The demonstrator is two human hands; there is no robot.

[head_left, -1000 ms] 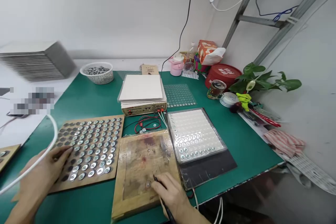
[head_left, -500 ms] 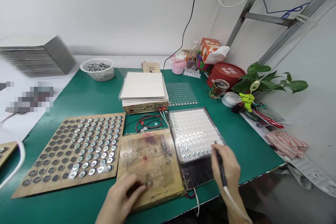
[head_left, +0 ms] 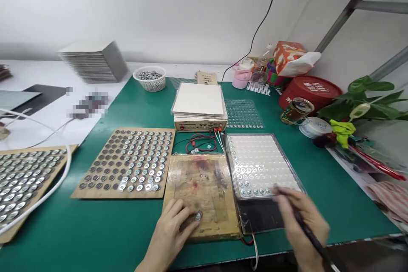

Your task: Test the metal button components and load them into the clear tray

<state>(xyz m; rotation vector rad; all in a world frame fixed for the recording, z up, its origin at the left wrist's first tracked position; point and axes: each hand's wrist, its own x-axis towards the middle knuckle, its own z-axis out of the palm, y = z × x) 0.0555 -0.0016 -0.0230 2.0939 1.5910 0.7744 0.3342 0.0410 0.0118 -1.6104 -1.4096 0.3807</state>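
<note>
My left hand (head_left: 175, 226) rests on the worn wooden board (head_left: 204, 187), thumb and forefinger closed at the edges of a small round metal disc (head_left: 198, 216). In my right hand (head_left: 304, 216) is a black pen-shaped tool (head_left: 307, 231) with a white cord. Its blurred tip is over the front row of a white tray (head_left: 270, 153) under clear plastic. Several discs sit in the tray's left columns and front rows. Left of the wooden board lies a brown board (head_left: 119, 193) covered with rows of discs, some dark, some shiny green-silver.
A beige instrument (head_left: 200, 126) carries stacked white sheets (head_left: 199, 100); red and black leads (head_left: 200, 142) lie before it. A white basket (head_left: 156, 85) of metal parts stands behind. Another disc-covered board (head_left: 28, 178) is at left under a white cord. A glass mug (head_left: 296, 111) stands right.
The view has turned left, so everything shifts right. My left thumb and forefinger have come onto the disc on the board. The tool's tip has moved slightly left along the tray's front.
</note>
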